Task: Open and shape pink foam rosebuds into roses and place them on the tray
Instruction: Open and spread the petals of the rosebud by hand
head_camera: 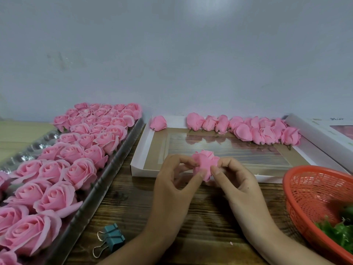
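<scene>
I hold one pink foam rosebud in front of me over the wooden table, its petals partly spread. My left hand pinches its left side with thumb and fingers. My right hand pinches its right side. A long clear plastic tray on the left is filled with several shaped pink roses. Several closed rosebuds lie in a row along the far side of a flat white box lid, and one bud lies apart at its far left corner.
A red plastic basket with green leaves sits at the right. A teal binder clip lies on the table near the tray's edge. Another white box stands at the far right. A grey wall closes the back.
</scene>
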